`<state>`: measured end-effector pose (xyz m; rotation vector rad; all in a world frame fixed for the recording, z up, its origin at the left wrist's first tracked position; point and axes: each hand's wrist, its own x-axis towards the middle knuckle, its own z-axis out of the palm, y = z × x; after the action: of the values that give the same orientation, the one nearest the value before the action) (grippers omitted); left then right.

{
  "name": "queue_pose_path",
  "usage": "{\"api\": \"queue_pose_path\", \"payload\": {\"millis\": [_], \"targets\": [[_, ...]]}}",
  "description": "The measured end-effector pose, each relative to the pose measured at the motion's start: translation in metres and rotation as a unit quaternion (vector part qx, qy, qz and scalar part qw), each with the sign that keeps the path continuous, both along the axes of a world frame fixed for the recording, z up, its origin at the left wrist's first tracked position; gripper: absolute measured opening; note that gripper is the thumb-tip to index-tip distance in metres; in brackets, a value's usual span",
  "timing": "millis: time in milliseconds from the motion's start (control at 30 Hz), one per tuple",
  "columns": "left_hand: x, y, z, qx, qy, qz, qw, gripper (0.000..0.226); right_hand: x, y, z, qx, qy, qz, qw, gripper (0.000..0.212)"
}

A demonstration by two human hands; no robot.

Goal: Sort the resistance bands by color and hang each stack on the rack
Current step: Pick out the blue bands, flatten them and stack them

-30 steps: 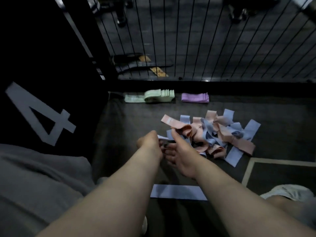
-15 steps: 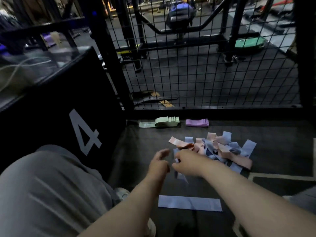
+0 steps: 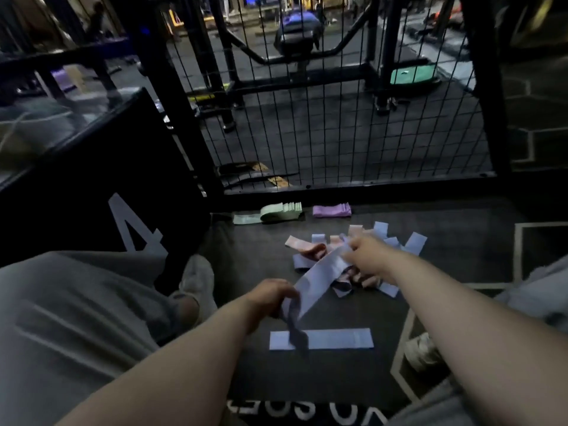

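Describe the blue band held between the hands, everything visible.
The held band is a pale blue flat strip, fabric-like. It slants from the left hand, gripping its lower end, up to the right hand, holding its upper end over the pile. A twisted tail hangs below the left hand, in front of another blue band flat on the floor.
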<state>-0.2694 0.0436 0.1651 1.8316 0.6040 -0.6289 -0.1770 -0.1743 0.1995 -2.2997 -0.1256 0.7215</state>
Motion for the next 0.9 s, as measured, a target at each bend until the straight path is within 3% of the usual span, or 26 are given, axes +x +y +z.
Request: {"api": "queue_pose_path", "payload": {"millis": [33, 167, 233, 367, 433, 567, 700, 767, 900], "targets": [[0.002, 0.005, -0.007, 0.014, 0.012, -0.012, 1.000, 0.008, 0.005, -0.003, -0.011, -0.021, 0.009, -0.004, 1.000, 0.018], [0.019, 0.028, -0.033, 0.067, 0.099, -0.093, 0.988, 0.020, 0.012, -0.003, -0.047, -0.132, 0.055, 0.003, 0.990, 0.016], [0.028, 0.037, -0.043, 0.068, 0.150, -0.137, 0.977, 0.023, 0.016, 0.003, -0.065, -0.133, 0.080, -0.014, 0.988, 0.023], [0.041, 0.055, -0.080, 0.088, 0.211, -0.148, 0.962, 0.020, 0.029, 0.010, -0.114, -0.121, 0.108, -0.091, 0.983, 0.013], [0.047, 0.061, -0.105, 0.108, 0.210, -0.138, 0.962, 0.018, 0.031, 0.006, -0.150, -0.136, 0.140, -0.115, 0.974, 0.025], [0.051, 0.062, -0.150, 0.115, 0.191, 0.011, 0.975, 0.012, 0.012, -0.008, -0.203, -0.131, 0.237, -0.204, 0.941, 0.017], [0.039, 0.046, -0.195, 0.064, 0.213, 0.175, 0.959, 0.041, -0.011, -0.010, -0.246, -0.100, 0.249, -0.327, 0.906, 0.023], [0.028, 0.039, -0.209, 0.051, 0.207, 0.244, 0.946, 0.036, -0.025, -0.013, -0.258, -0.087, 0.236, -0.348, 0.903, 0.018], [0.019, 0.039, -0.221, 0.040, 0.201, 0.284, 0.936, 0.019, -0.040, -0.022, -0.262, -0.088, 0.215, -0.365, 0.902, 0.007]]}}
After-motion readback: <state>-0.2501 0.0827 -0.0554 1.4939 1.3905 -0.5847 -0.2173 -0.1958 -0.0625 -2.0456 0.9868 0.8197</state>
